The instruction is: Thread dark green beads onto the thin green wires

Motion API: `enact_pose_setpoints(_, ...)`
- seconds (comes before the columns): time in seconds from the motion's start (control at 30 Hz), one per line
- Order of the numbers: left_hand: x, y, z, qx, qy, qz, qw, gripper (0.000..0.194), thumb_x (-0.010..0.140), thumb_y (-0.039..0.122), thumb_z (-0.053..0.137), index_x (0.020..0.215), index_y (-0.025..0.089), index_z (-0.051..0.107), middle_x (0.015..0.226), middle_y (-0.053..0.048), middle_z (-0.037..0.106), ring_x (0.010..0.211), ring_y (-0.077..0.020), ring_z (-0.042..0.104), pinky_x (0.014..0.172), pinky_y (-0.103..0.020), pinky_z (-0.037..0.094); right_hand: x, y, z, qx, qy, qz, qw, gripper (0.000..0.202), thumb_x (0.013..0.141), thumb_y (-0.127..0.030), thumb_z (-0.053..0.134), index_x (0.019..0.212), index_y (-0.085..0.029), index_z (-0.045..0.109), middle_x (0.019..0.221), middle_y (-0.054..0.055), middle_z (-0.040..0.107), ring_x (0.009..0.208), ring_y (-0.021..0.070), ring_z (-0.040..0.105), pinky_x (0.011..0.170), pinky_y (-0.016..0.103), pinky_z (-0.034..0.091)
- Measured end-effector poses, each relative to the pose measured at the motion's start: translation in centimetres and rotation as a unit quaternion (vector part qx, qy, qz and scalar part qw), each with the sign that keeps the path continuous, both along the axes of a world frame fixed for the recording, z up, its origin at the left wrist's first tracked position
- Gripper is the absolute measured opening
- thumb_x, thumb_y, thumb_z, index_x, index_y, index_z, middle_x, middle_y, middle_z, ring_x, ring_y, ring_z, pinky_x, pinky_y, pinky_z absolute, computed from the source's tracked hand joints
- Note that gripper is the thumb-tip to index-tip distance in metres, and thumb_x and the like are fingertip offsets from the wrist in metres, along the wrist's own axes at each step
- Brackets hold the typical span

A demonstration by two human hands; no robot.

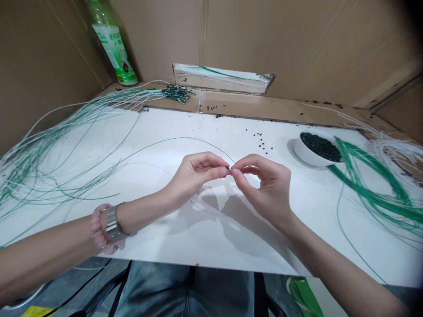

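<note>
My left hand (200, 171) and my right hand (266, 182) meet above the middle of the white tabletop, fingertips nearly touching. Between the left thumb and forefinger shows a tiny dark piece (228, 167), apparently a bead. My right thumb and forefinger are pinched at the end of a thin green wire (185, 138), which arcs away to the left. Fingers hide most of what they hold. A white bowl (302, 154) of small dark beads (320, 146) stands to the right, and several loose beads (261, 141) lie on the table beyond my hands.
Green and white strands (82, 114) spread along the left, ending in a beaded bundle (178, 93). A coil of green wire (380, 176) and white strands (393, 147) lie at right. A green bottle (114, 48) stands at the back left against cardboard walls (238, 35) with a slot.
</note>
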State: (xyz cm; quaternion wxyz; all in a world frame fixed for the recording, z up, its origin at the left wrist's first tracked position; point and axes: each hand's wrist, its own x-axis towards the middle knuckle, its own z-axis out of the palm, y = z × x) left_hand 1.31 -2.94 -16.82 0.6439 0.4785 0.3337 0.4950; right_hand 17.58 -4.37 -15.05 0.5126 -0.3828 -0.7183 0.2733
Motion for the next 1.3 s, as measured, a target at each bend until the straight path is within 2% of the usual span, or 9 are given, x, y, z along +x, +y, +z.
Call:
enact_pose_setpoints(0.23, 0.16, -0.08, -0.01, -0.005, -0.009, -0.002, 1.0, 0.008, 0.067, 0.021, 0.076, 0.071, 0.019, 0.07, 0.069, 0.002, 0.068, 0.066, -0.008, 0.062, 0.068, -0.02, 0.051, 0.03, 0.03, -0.08, 0.021, -0.009, 0.0, 1.0, 0.01, 0.075, -0.008, 0.061, 0.072, -0.018, 0.061, 0.068, -0.002, 0.063, 0.064, 0.0095, 0.058, 0.061, 0.025, 0.053)
enact_pose_setpoints(0.47, 0.05, 0.0, -0.3, 0.025, -0.003, -0.006, 1.0, 0.006, 0.069, 0.018, 0.075, 0.073, 0.02, 0.07, 0.072, 0.003, 0.068, 0.068, -0.0055, 0.063, 0.068, -0.016, 0.05, -0.01, -0.08, -0.12, 0.033, -0.022, -0.008, 0.999, 0.01, 0.075, -0.008, 0.06, 0.073, -0.017, 0.061, 0.069, -0.002, 0.063, 0.064, 0.0098, 0.057, 0.06, 0.025, 0.052)
enact_pose_setpoints(0.73, -0.14, 0.0, -0.13, 0.069, 0.043, 0.017, 0.997, 0.007, 0.069, 0.019, 0.075, 0.073, 0.019, 0.069, 0.075, 0.001, 0.07, 0.072, -0.0088, 0.065, 0.069, -0.018, 0.052, -0.19, -0.05, -0.07, 0.102, -0.067, -0.044, 0.992, 0.013, 0.072, -0.005, 0.061, 0.069, -0.018, 0.06, 0.063, -0.002, 0.062, 0.057, 0.0093, 0.056, 0.054, 0.024, 0.05)
enact_pose_setpoints(0.9, -0.1, -0.1, 0.04, 0.075, 0.067, 0.021, 0.995, 0.007, 0.068, 0.019, 0.075, 0.072, 0.018, 0.069, 0.073, 0.001, 0.07, 0.07, -0.0097, 0.065, 0.067, -0.019, 0.052, -0.09, 0.05, -0.15, 0.136, -0.079, -0.038, 0.987, 0.013, 0.072, -0.004, 0.061, 0.068, -0.016, 0.059, 0.062, -0.001, 0.062, 0.057, 0.0095, 0.054, 0.055, 0.025, 0.048)
enact_pose_setpoints(1.07, -0.13, -0.05, 0.0, 0.075, 0.075, 0.034, 0.994, 0.006, 0.068, 0.02, 0.075, 0.071, 0.018, 0.07, 0.072, 0.001, 0.071, 0.07, -0.0102, 0.066, 0.068, -0.02, 0.053, -0.02, 0.13, -0.36, 0.114, -0.067, -0.024, 0.991, 0.011, 0.075, -0.007, 0.062, 0.072, -0.018, 0.061, 0.066, -0.001, 0.064, 0.059, 0.0099, 0.057, 0.056, 0.025, 0.05)
enact_pose_setpoints(1.3, -0.09, -0.15, 0.25, 0.063, 0.064, 0.039, 0.995, 0.005, 0.068, 0.016, 0.074, 0.071, 0.02, 0.073, 0.073, 0.002, 0.073, 0.071, -0.0086, 0.068, 0.067, -0.016, 0.054, 0.08, 0.12, -0.64, 0.101, -0.032, -0.037, 0.994, 0.009, 0.076, -0.011, 0.067, 0.074, -0.019, 0.064, 0.067, -0.002, 0.067, 0.059, 0.0099, 0.059, 0.056, 0.025, 0.05)
